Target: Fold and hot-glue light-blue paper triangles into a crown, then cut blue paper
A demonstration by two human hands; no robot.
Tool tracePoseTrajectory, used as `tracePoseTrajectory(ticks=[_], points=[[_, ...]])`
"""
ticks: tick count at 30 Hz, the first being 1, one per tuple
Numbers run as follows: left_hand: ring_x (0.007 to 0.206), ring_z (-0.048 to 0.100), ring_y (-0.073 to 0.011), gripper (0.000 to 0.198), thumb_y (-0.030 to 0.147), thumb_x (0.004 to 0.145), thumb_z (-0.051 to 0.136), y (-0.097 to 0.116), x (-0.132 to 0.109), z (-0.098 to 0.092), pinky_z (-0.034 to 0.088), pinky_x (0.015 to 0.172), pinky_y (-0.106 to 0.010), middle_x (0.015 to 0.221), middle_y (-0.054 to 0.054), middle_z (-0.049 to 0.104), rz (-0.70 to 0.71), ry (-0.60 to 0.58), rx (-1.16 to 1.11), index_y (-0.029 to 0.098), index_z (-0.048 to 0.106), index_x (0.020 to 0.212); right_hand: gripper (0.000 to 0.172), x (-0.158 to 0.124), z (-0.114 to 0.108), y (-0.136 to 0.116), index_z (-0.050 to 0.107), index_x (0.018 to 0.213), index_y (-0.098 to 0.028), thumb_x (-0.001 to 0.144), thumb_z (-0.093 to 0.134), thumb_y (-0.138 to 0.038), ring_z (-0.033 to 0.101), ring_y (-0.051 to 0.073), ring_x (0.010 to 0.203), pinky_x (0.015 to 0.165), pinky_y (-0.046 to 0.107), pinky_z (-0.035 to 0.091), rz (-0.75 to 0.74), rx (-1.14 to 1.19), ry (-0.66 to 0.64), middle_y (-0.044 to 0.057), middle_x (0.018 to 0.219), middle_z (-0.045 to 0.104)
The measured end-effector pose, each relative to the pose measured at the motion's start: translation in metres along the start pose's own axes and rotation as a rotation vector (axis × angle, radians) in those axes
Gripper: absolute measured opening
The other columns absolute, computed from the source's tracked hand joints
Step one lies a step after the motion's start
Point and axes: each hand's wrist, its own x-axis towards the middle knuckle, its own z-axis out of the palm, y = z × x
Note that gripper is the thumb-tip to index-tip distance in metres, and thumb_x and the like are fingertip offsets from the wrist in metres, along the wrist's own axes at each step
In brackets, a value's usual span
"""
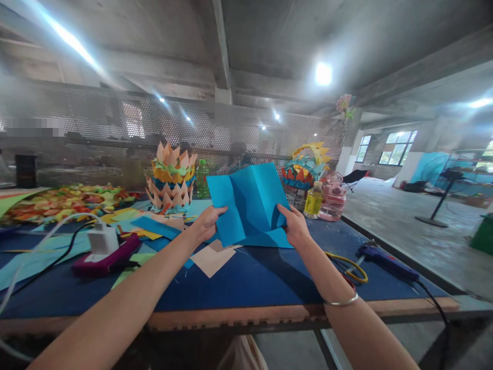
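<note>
A creased sheet of blue paper (246,203) is held up above the blue table, with vertical fold lines across it. My left hand (208,222) pinches its left edge between thumb and fingers. On the opposite edge, my right hand (296,225) grips it the same way, thumb in front. Below the sheet lies a beige piece of paper (211,259). Blue paper strips (157,226) are scattered left of my left hand. Close to my right forearm are a yellow cable loop (356,272) and a blue-handled glue gun (389,261).
A purple power strip (106,257) with a white plug (103,240) sits at left, its cords trailing. Behind stand a layered folded-paper piece (171,180), a green bottle (202,180), a yellow bottle (314,199) and a pink jug (333,198). Small folded papers (73,200) are heaped at back left.
</note>
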Motion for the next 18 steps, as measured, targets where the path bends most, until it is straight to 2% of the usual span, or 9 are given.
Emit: tracePoseTrajectory(ticks=[5,11,15,18], points=[[0.067,0.071,-0.0264,0.014,0.013,0.082,0.058,0.002,-0.004,0.003,0.060,0.064,-0.040,0.079,-0.012,0.074,0.001,0.009,0.002,0.012,0.068,0.091,0.028,-0.002,0.002,0.000,0.063,0.078,-0.022,0.054,0.076,-0.031,0.060,0.015,0.052,0.047,0.025,0.048,-0.006,-0.005,0.003,-0.003,0.060,0.067],[0.064,0.071,-0.0261,0.018,0.011,0.084,0.053,0.005,-0.011,0.010,0.060,0.068,-0.043,0.075,-0.012,0.073,0.013,0.023,-0.022,0.009,0.067,0.096,0.030,0.000,0.001,0.001,0.062,0.079,-0.023,0.052,0.074,-0.027,0.057,0.013,0.049,0.047,0.024,0.046,0.010,-0.015,-0.053,-0.006,0.056,0.065],[0.066,0.071,-0.0253,0.024,0.008,0.084,0.051,0.006,-0.015,0.015,0.059,0.073,-0.043,0.077,-0.012,0.074,0.015,0.010,-0.034,0.009,0.065,0.103,0.031,-0.002,0.003,0.001,0.063,0.079,-0.024,0.052,0.077,-0.029,0.059,0.014,0.053,0.047,0.024,0.045,0.046,-0.045,-0.138,-0.006,0.059,0.066],[0.066,0.071,-0.0241,0.028,0.008,0.084,0.051,0.005,-0.014,0.015,0.059,0.075,-0.043,0.078,-0.010,0.074,0.019,0.003,-0.041,0.010,0.064,0.108,0.033,-0.007,0.006,0.002,0.067,0.082,-0.024,0.053,0.080,-0.033,0.060,0.015,0.056,0.048,0.025,0.046,0.098,-0.091,-0.270,-0.003,0.067,0.068]])
